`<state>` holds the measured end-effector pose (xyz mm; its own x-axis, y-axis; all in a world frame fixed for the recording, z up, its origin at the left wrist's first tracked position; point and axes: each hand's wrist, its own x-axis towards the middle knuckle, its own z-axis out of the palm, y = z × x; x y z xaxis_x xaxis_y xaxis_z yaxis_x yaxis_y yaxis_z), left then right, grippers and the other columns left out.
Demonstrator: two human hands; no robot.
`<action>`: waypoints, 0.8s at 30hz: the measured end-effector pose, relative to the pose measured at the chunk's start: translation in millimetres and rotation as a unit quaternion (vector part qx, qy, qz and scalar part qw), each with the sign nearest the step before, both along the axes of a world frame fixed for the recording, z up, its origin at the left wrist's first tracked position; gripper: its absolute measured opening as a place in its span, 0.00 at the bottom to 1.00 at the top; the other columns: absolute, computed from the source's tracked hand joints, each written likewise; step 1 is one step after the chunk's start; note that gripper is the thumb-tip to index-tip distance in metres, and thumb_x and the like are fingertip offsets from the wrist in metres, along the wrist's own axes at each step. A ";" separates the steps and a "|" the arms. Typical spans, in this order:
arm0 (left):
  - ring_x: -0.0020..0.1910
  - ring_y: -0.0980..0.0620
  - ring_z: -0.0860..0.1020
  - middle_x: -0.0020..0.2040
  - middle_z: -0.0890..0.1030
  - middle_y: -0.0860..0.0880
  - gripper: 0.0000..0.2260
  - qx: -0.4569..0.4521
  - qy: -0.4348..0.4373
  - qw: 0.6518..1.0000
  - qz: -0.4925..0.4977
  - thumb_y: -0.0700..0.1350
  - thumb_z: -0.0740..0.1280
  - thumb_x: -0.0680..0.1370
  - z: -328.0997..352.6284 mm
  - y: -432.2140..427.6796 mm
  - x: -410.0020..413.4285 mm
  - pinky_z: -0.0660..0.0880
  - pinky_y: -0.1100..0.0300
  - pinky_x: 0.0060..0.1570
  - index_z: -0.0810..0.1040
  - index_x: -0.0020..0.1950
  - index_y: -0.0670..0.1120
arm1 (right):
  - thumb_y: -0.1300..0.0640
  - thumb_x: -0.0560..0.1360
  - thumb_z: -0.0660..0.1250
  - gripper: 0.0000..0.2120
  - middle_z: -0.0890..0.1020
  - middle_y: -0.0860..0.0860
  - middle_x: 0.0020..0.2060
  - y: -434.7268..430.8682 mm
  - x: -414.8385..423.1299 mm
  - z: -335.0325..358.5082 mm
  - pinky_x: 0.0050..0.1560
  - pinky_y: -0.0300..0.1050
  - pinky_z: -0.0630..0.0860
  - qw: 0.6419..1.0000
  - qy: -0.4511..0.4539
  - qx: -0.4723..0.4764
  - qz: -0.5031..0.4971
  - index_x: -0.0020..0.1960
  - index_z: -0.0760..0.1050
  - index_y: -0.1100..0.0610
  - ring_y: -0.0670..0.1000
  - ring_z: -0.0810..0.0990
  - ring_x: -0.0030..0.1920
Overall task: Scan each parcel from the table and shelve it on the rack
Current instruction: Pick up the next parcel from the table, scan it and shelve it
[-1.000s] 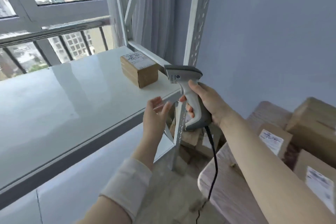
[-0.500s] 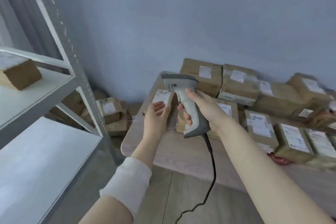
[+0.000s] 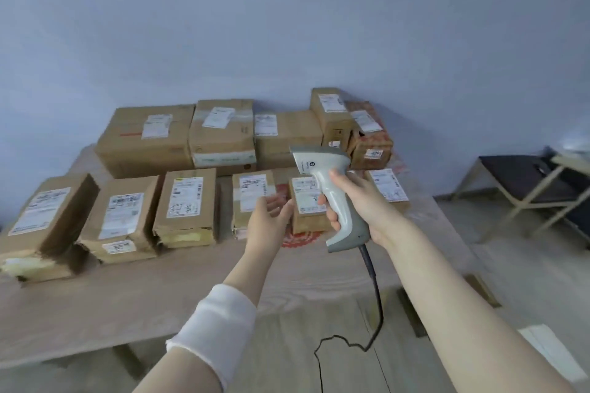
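Several brown cardboard parcels with white labels lie in two rows on a wooden table (image 3: 159, 297). My right hand (image 3: 357, 201) grips a grey-white barcode scanner (image 3: 332, 195) by its handle, its head raised over the front row; a black cable hangs from it to the floor. My left hand (image 3: 269, 220) is open, palm up, empty, hovering just in front of a small labelled parcel (image 3: 252, 198). Another small parcel (image 3: 306, 201) sits behind the scanner handle, partly hidden. The rack is out of view.
Bigger boxes (image 3: 147, 137) stand along the back by the blue wall. A dark bench with light legs (image 3: 526, 188) stands at the right. The scanner cable (image 3: 367, 329) loops on the wooden floor below the table's front edge.
My view has swung right, from the rack and its shelved parcel to the table full of parcels. Both hands kept their pose, the right still holding the scanner, the left still empty.
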<state>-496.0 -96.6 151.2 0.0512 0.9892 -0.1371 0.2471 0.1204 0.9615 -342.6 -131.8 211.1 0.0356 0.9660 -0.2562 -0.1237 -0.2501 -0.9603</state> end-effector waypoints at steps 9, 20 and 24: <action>0.63 0.48 0.73 0.67 0.73 0.46 0.22 -0.054 0.018 0.991 -0.123 0.50 0.65 0.78 -7.5 37.5 170.5 0.69 0.59 0.54 0.67 0.69 0.43 | 0.49 0.79 0.61 0.13 0.79 0.55 0.33 0.6 162.6 -2.0 0.23 0.41 0.70 0.988 0.027 -0.024 -0.149 0.51 0.73 0.59 0.50 0.72 0.23; 0.69 0.44 0.69 0.71 0.68 0.45 0.32 -0.160 0.049 0.976 -0.142 0.48 0.69 0.76 -71.5 103.9 301.1 0.68 0.52 0.63 0.58 0.74 0.41 | 0.50 0.80 0.60 0.12 0.81 0.53 0.30 60.1 290.1 -4.1 0.23 0.40 0.70 0.981 -0.022 -0.025 -0.192 0.51 0.71 0.60 0.50 0.73 0.23; 0.77 0.43 0.52 0.77 0.53 0.41 0.42 -0.179 0.121 0.971 -0.107 0.50 0.69 0.76 -96.0 115.0 335.7 0.56 0.49 0.72 0.44 0.77 0.39 | 0.49 0.79 0.61 0.14 0.80 0.54 0.32 75.0 331.2 -20.6 0.24 0.41 0.71 0.983 -0.007 -0.049 -0.175 0.54 0.71 0.60 0.50 0.73 0.25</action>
<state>-160.3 18.3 55.2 0.1735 0.8465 -0.5033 0.5166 0.3569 0.7783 -11.5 -56.8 190.5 0.3666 0.8641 -0.3450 -0.2053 -0.2866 -0.9358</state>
